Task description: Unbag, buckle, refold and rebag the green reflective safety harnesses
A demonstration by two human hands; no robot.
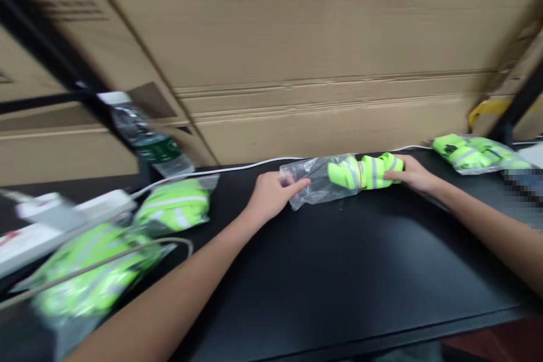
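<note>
My left hand [271,195] is closed on the loose end of the crinkled clear plastic bag [305,184], thumb and fingers pinching the film with the forefinger lying along it. My right hand [413,174] is curled over the far end of the rolled neon-yellow garment with grey reflective stripes [373,172]. The roll lies on its side at the back of the black table [339,277], its left part inside the bag and its right part sticking out into my palm.

As I judge it, this goes best if the two hands work against each other along one line: the left pins the film flat to the table while the right pushes straight along the roll's axis. The roll needs a firm squeeze, or it may loosen and snag the bag's mouth. Thin film like this could bunch ahead of the roll, so short pushes suit it better than one shove.

The white cable [237,168] runs just behind the bag, and I should stay clear of it.
</note>
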